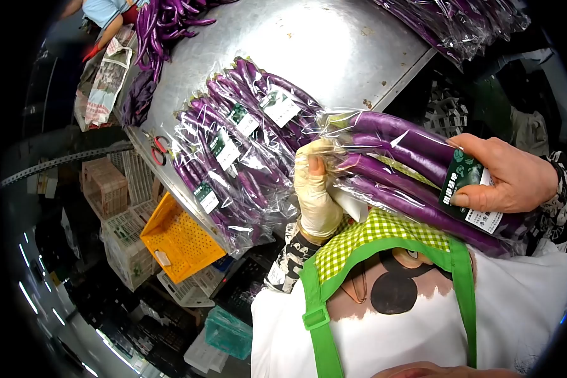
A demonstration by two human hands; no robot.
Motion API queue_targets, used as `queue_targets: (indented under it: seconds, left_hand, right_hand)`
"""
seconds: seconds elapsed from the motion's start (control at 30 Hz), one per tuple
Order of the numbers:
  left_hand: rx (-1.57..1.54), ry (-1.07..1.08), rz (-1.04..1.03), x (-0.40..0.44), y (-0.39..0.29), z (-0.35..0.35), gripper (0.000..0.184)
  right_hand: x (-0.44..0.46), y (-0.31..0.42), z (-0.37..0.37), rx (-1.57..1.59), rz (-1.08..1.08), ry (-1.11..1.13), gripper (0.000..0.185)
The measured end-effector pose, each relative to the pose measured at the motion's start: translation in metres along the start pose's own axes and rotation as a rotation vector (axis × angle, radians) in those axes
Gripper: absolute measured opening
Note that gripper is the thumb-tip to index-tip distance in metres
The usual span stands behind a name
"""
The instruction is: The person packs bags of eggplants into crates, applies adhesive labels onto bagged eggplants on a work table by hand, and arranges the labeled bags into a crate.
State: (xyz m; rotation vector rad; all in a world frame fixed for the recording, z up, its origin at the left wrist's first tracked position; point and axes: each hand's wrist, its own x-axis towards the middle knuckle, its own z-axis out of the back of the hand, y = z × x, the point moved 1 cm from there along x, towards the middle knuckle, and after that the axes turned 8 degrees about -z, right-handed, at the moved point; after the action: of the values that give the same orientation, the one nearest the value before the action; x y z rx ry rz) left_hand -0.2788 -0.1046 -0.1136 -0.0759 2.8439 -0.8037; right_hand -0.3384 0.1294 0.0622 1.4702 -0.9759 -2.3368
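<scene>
A clear plastic bag of long purple eggplants (397,151) lies across both my hands in front of my chest. My left hand (318,195), in a pale glove, is closed around the bag's end by the eggplant stems. My right hand (510,176) is bare and grips the bag near its other end. Its thumb and fingers rest on a dark green and white label (465,189) on the plastic. To the left, several bagged bundles of eggplants (246,138) with similar labels lie side by side on the metal table (334,38).
Red-handled scissors (159,151) lie at the table's left edge. Loose eggplants (164,28) are piled at the far left, beside another person (107,16). More bagged eggplants (460,25) lie at the far right. A yellow crate (176,239) and pale crates (129,242) stand below the table.
</scene>
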Motion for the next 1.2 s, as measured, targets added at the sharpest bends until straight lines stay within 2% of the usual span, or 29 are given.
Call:
queue_targets:
  seconds: [0.1, 0.17, 0.33, 0.43, 0.63, 0.67, 0.73, 0.77, 0.8, 0.97, 1.07, 1.2]
  left_hand:
    - [0.039, 0.101, -0.060, 0.001, 0.002, -0.001, 0.043]
    - [0.126, 0.167, -0.079, 0.003, 0.000, 0.004, 0.057]
    - [0.200, 0.130, -0.045, 0.005, -0.009, -0.002, 0.066]
    - [0.163, 0.204, 0.015, 0.009, -0.012, 0.002, 0.075]
    - [0.147, 0.211, 0.091, 0.011, -0.014, -0.003, 0.082]
    - [0.120, 0.184, 0.094, 0.011, -0.011, -0.002, 0.082]
    - [0.065, 0.130, 0.097, 0.007, -0.006, 0.000, 0.083]
    - [0.054, 0.116, 0.106, 0.007, -0.006, -0.001, 0.081]
    - [0.092, 0.121, 0.099, 0.008, -0.006, 0.002, 0.080]
    - [0.166, 0.111, 0.076, 0.013, -0.003, 0.016, 0.076]
    - [0.118, 0.114, 0.086, 0.014, -0.004, 0.010, 0.067]
    - [0.076, 0.054, 0.107, 0.014, -0.007, 0.001, 0.054]
  right_hand:
    - [-0.001, 0.007, -0.003, -0.016, 0.005, -0.040, 0.049]
    - [-0.004, 0.010, -0.005, 0.007, -0.018, -0.057, 0.051]
    - [-0.009, 0.008, -0.009, -0.124, 0.106, -0.153, 0.057]
    - [-0.011, 0.011, -0.006, -0.149, 0.045, -0.129, 0.065]
    - [-0.011, 0.015, -0.004, -0.126, -0.041, -0.129, 0.073]
    - [-0.010, 0.015, -0.003, -0.102, -0.068, -0.126, 0.074]
    - [-0.008, 0.009, -0.002, -0.126, 0.009, -0.151, 0.074]
    - [-0.007, 0.014, -0.001, -0.095, -0.038, -0.140, 0.072]
    - [-0.007, 0.016, 0.000, -0.064, -0.086, -0.129, 0.071]
    - [0.001, 0.001, 0.000, -0.097, -0.030, -0.156, 0.073]
    - [0.002, 0.007, 0.001, -0.141, -0.079, -0.129, 0.072]
    - [0.002, 0.012, -0.006, -0.043, -0.024, -0.162, 0.067]
